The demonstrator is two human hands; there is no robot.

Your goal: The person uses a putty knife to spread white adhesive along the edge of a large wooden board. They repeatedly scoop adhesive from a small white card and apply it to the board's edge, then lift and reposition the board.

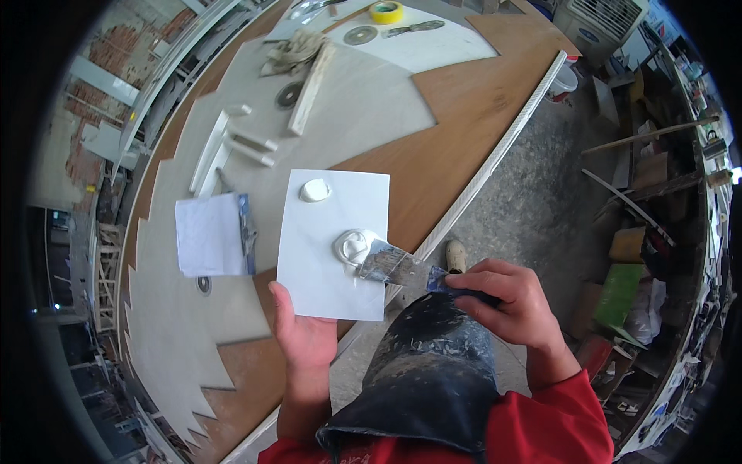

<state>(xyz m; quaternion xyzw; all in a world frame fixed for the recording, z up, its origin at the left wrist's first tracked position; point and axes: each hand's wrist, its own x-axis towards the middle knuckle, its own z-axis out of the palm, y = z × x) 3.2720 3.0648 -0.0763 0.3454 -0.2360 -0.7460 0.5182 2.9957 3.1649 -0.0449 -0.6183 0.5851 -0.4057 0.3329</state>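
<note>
My left hand (308, 334) holds up a flat white rectangular board (321, 282) from its lower edge, thumb at the left side and the other fingers hidden beneath. On the board sit a small dab of white paste (315, 190) near the top and a larger swirled mound of white paste (354, 245) near the middle. My right hand (510, 301) is closed round the dark handle of a putty knife (392, 265). Its wide, smeared metal blade points left over the board, the tip touching the edge of the larger mound.
A brown table with jagged pale sheets (363, 108) spreads left and ahead. On it lie a white pad (212, 236), white wooden pieces (209, 166), a wooden strip (311, 91), a crumpled rag (294, 52), a yellow tape roll (386, 11) and another scraper (413, 29). Cluttered shelves (653, 255) stand right.
</note>
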